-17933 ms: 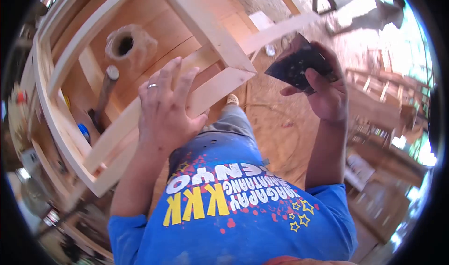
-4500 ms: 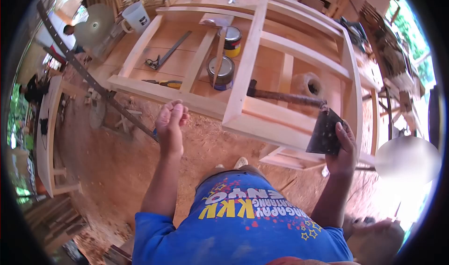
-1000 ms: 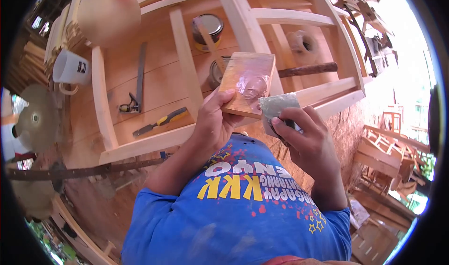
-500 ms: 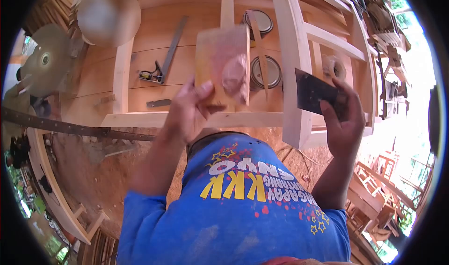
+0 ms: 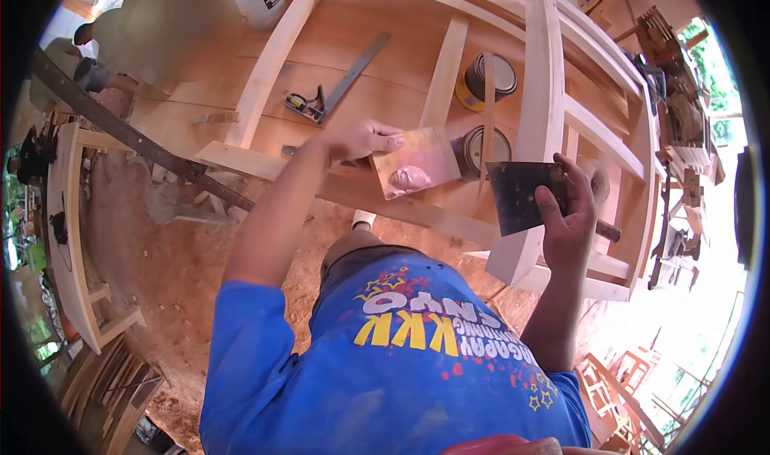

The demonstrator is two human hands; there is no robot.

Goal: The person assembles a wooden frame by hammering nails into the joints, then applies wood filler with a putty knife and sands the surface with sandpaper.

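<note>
My left hand [image 5: 361,140] grips the near-left edge of a small flat board [image 5: 437,152], its face smeared yellow and pink. A lump of pink putty [image 5: 411,179] lies on that board. Closed around a black, flat putty scraper [image 5: 516,197], my right hand [image 5: 571,214] is to the right, thumb on the blade's face. The scraper and the board are apart. Just beyond the board stand two lidded cans [image 5: 504,76], one partly hidden behind it, with a thin wooden stick [image 5: 488,106] lying across them.
Around the cans runs a pale wooden frame [image 5: 539,118] with raised bars. A combination square [image 5: 345,78] lies on the panel at left. A white bucket [image 5: 257,2] stands at the back, and another person [image 5: 92,66] is at far left. A dark curved strip [image 5: 120,126] crosses the left side.
The board in my left hand has been lowered and tilted, its putty face now turned more toward me. The scraper has come left, closer to the board. The whole view has swung.
</note>
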